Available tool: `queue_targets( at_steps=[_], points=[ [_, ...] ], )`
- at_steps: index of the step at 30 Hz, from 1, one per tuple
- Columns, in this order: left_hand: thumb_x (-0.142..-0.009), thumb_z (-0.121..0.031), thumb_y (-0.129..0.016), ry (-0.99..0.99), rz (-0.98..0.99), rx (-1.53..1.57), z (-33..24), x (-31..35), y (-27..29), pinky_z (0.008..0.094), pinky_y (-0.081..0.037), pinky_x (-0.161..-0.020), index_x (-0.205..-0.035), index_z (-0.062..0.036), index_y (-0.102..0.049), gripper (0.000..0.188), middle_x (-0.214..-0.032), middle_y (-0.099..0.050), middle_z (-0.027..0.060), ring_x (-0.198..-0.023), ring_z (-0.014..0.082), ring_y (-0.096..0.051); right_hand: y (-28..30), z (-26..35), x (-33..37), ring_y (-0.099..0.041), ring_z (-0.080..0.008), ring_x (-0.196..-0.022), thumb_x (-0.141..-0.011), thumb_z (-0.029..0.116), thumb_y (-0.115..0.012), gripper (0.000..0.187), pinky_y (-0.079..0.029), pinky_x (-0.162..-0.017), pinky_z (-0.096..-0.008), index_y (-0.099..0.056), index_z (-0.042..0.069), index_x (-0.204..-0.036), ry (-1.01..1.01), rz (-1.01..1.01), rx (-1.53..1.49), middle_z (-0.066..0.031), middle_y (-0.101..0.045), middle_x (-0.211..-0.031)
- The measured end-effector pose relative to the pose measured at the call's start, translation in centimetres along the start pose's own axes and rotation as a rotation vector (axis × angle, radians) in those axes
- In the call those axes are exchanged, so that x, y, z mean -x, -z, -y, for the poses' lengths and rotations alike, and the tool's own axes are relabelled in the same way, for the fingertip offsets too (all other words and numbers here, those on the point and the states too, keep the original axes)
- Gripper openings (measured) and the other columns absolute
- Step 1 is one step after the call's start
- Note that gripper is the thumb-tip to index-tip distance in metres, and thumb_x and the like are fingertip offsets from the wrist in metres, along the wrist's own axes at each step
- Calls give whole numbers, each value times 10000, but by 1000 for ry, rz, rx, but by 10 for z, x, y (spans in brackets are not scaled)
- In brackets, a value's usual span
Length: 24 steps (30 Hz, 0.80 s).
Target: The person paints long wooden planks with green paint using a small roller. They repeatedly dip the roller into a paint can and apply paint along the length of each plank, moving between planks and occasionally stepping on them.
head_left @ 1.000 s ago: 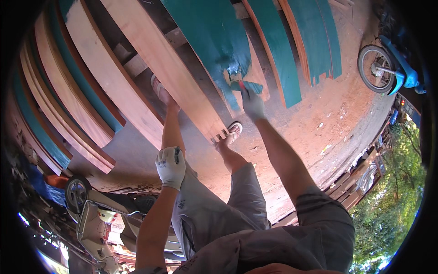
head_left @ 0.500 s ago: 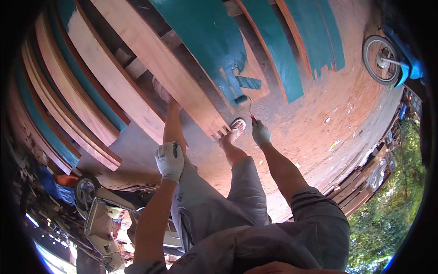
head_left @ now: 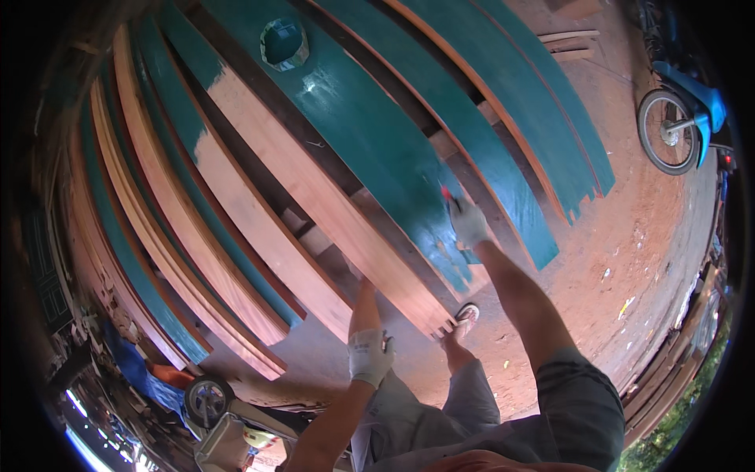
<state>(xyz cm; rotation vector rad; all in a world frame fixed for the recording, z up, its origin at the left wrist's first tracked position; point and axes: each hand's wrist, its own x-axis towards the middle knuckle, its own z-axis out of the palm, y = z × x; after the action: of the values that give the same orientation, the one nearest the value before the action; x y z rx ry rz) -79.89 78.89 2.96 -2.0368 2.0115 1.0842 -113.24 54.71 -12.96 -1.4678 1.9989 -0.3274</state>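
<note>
Narrow gaps — long planks [head_left: 370, 141] between

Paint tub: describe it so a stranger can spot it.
In the row of boards, find the green board just left of the right hand. Follow it toward the picture's top edge: the paint tub sits on it. Its pale, angular rim and open green inside set it apart from the flat boards around it.

Gloved hands [head_left: 370, 358], two; red handle [head_left: 446, 193], one; open paint container [head_left: 299, 60], one; long boards [head_left: 324, 206], green far ends, otherwise bare, two; loose wood strips [head_left: 568, 36], upper right, two; visible sandal [head_left: 469, 310], one; blue motorbike [head_left: 709, 102], one; scooter [head_left: 223, 442], one
</note>
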Motion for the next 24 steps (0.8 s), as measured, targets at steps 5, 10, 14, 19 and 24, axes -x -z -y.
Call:
queue_targets(
  at_steps=[5,10,14,19,24],
  points=[
    [-882,-205,-750,-22,-47,68,37,-41,61,526,-494,-937,-975,-131,-712,125,-1008,-728,85,-1008,350,-660,-34,147,-200,-704,-487,-1029,-1098,395,-485,387,-547,-912,-613,-693,69,-1085,83,-16,49,-250,-756,-1098],
    [-867,-177,-751,-75,1,161,62,-90,95,528,-488,-962,-982,-129,-698,135,-997,-716,77,-995,344,-654,-55,184,-375,-692,-456,-1145,-1092,427,-480,437,-536,-1008,-564,-726,67,-1123,205,-147,180,-238,-757,-1176],
    [-866,-188,-752,-11,-6,139,76,-104,110,531,-485,-985,-988,-136,-705,141,-999,-714,65,-1010,336,-654,-69,269,-405,-685,-460,-1175,-1088,445,-479,460,-539,-1013,-551,-738,69,-1151,94,-20,94,-233,-752,-1223],
    [-852,-193,-769,-39,30,217,79,-123,115,526,-487,-976,-983,-141,-710,154,-997,-714,58,-1014,330,-655,-54,153,-341,-667,-493,-1174,-1079,415,-453,482,-516,-1013,-575,-734,36,-1179,83,24,148,-266,-737,-1207],
    [-847,-172,-771,-21,54,201,74,-126,112,513,-497,-909,-970,-138,-706,143,-968,-712,65,-966,337,-658,0,156,-225,-690,-488,-1068,-1063,389,-562,340,-532,-915,-563,-690,77,-1100,-144,39,160,-258,-745,-1068]
  ],
)
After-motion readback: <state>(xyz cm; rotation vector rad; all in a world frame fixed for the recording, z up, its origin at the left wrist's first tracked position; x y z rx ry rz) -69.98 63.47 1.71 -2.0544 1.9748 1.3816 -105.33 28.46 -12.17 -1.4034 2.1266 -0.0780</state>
